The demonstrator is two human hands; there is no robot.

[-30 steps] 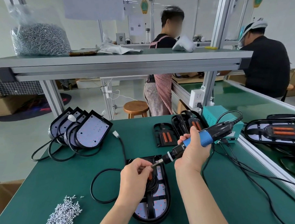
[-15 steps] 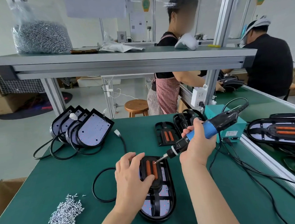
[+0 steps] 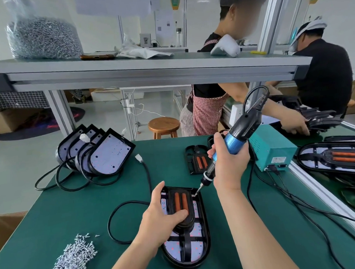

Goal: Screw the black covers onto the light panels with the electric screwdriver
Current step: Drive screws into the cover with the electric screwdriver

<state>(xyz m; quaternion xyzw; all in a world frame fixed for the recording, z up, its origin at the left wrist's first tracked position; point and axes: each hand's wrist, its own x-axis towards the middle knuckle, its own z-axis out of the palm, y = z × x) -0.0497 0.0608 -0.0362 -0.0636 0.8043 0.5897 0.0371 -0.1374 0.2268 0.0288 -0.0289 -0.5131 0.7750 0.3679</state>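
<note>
Left grip (image 3: pixel 161 214) clasping black cover (image 3: pixel 186 227) onto light panel (image 3: pixel 173 248) on worktop (image 3: pixel 54 211), right grip (image 3: pixel 228 162) wrapped round electric screwdriver (image 3: pixel 238 134), bit tip at cover's far right corner.

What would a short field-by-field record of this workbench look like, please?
Left hand: holds the light panel steady, thumb on the black cover
Right hand: grips the electric screwdriver
Screwdriver bit: tip at the cover's far right corner
Loose screws: heaped on the green table, near left
Bare panels: stacked leaning, far left
Spare cover: lying flat beyond the bit
</note>
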